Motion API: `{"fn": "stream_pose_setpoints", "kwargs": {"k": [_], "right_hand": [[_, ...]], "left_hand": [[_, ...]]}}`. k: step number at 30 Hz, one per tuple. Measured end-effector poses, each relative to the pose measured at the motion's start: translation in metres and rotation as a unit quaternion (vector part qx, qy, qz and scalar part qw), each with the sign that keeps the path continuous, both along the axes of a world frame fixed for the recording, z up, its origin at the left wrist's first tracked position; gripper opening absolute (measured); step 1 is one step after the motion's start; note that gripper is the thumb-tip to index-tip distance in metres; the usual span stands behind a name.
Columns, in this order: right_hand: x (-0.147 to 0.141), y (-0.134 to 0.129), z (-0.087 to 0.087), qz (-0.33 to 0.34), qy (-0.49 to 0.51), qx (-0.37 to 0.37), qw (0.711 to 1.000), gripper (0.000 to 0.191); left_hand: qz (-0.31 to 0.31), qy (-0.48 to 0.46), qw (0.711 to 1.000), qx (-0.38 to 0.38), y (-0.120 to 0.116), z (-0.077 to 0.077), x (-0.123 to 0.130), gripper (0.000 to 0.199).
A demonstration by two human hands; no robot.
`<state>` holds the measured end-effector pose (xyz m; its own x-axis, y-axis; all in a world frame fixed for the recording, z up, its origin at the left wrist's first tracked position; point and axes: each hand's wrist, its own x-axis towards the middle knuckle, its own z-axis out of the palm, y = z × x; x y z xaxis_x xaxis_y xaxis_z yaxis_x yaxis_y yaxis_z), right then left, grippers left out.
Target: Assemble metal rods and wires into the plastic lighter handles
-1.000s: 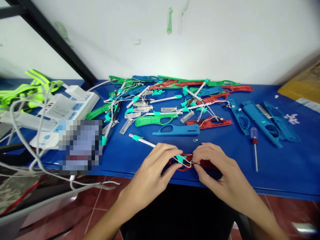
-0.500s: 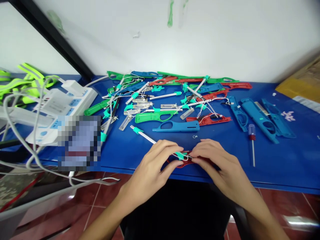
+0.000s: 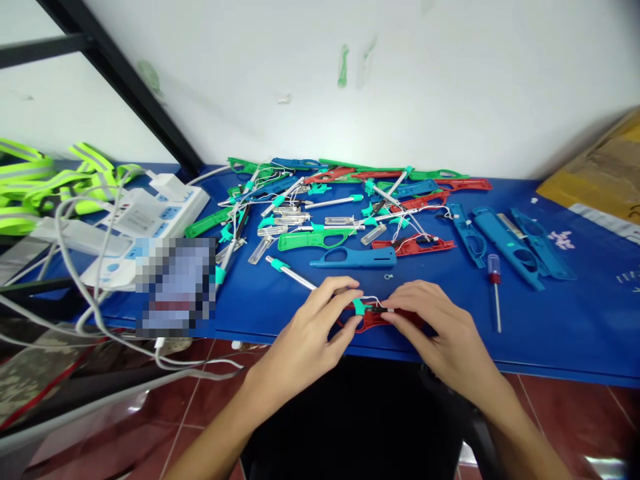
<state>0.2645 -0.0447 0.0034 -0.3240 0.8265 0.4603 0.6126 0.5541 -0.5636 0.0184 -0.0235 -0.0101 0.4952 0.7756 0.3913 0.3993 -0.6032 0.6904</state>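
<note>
L hand [image 3: 320,327] pinches teal trigger pc [image 3: 359,307] & R hand [image 3: 443,327] grips small black wired pc [image 3: 377,309], both over red lighter half-shell [image 3: 371,321] nr front edge of blue bench [image 3: 545,333].

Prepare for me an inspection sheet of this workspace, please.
Surface: blue table, crowded toward the white wall.
Work items: red lighter shell near the front edge, with teal plastic piece, black part and white wire.
Clutter: green, blue and red lighter shells, clear lighter tanks; screwdriver at right.
Grip: left hand at the teal plastic piece, hold unclear; right hand pinches the black part.
Cables: white cables tangled about the power strip, left.
Surroundings: cardboard box right, yellow reflective straps left, camouflage fabric lower left, red tiled floor below.
</note>
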Motion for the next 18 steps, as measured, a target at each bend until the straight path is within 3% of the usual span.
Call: {"fn": "stream_pose_setpoints", "kwargs": {"k": [8, 18], "right_hand": [[-0.0022, 0.0001, 0.0033, -0.017, -0.002, -0.008, 1.0, 0.009], [-0.0029, -0.0031, 0.0024, -0.018, -0.038, 0.038, 0.998, 0.013]], "left_hand": [[0.004, 0.013, 0.996, 0.092, -0.0036, -0.006, -0.0007, 0.041], [0.008, 0.003, 0.977, 0.213, -0.0062, -0.0089, -0.0083, 0.044]]}}
